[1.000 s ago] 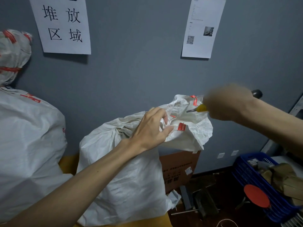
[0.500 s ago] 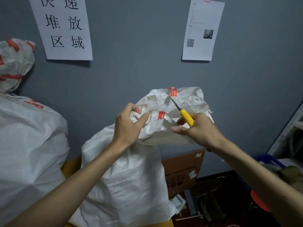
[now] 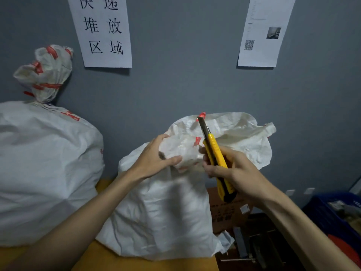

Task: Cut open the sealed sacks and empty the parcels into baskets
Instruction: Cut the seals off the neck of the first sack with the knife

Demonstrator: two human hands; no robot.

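Note:
A white woven sack (image 3: 162, 216) stands on a yellow surface against the grey wall, its gathered neck bound with red tape. My left hand (image 3: 154, 158) grips the bunched neck from the left. My right hand (image 3: 232, 169) holds a yellow utility knife (image 3: 215, 159). Its blade is out and points up and left across the neck, the tip near a red tape strip. The sack's loose top flap (image 3: 240, 137) spreads to the right behind the knife.
A larger sealed white sack (image 3: 45, 169) with a red-taped top sits at left. A brown cardboard box (image 3: 228, 214) stands behind the middle sack. A blue basket (image 3: 320, 216) holding items is at lower right. Dark tools lie on the floor beside it.
My right hand came in from the upper right with the knife and now holds it steeper against the sack's neck. My left hand shifted its grip on the bunched neck.

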